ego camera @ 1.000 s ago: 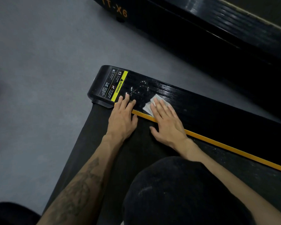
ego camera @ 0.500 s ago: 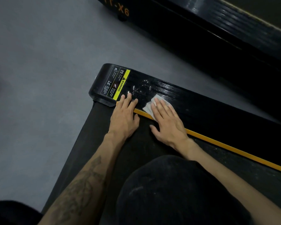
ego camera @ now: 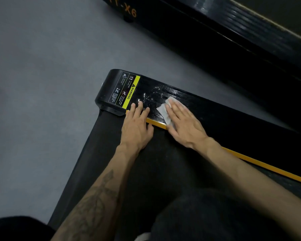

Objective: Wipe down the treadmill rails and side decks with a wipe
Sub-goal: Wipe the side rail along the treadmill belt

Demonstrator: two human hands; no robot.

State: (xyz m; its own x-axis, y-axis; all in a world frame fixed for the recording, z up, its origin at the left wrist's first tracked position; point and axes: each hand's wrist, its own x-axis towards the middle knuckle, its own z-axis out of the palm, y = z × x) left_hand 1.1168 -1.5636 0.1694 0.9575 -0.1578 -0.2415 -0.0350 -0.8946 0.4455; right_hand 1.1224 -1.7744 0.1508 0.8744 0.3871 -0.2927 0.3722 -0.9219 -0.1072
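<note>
The right hand (ego camera: pixel 184 126) lies flat on a white wipe (ego camera: pixel 163 111), its fingers (ego camera: pixel 178 110) straight and close together, pressing the wipe onto the ribbed black side deck (ego camera: pixel 215 117) of the treadmill. Part of the wipe shows just left of those fingers. The left hand (ego camera: pixel 136 126) rests flat beside it, fingers (ego camera: pixel 139 107) straight and slightly spread (tips on the deck, palm over the belt (ego camera: pixel 111 145)). Wet streaks (ego camera: pixel 151 96) glisten just beyond both sets of fingertips. The yellow warning label (ego camera: pixel 127 91) sits just past the left fingers. An orange strip (ego camera: pixel 268 166) runs under both hands.
</note>
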